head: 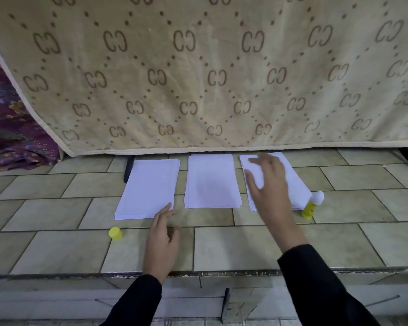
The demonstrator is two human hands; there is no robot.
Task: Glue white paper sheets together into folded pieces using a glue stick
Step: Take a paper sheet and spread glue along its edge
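Three stacks of white paper sit in a row across the middle of the frame: left stack (149, 189), middle stack (212, 182), right stack (295, 182). They're close to each other but not touching, and the right one is angled and fanned out a bit.

The glue stick (311, 207) is right against the lower right corner of the right stack. It has a yellow body and its white top is exposed. I honestly can't tell whether it's standing or lying down. Its yellow cap (115, 233) is way over at lower left, below the left stack, sitting on its own.

The right hand (269, 184) is over the right stack with its fingers spread flat. It's blurry, so I can't say if it's pressing the paper or just above it. The left hand (161, 238) has straight fingers held close together and the thumb out to the side. Its fingertips are at the lower right corner of the left stack, and it isn't gripping anything. Both arms are in black sleeves (137, 300).

All of this is on a beige tiled surface (233, 248). A tan patterned blanket (198, 78) hangs behind it and fills the top half of the frame. There's a bit of purple floral cloth (7, 128) at the far left.
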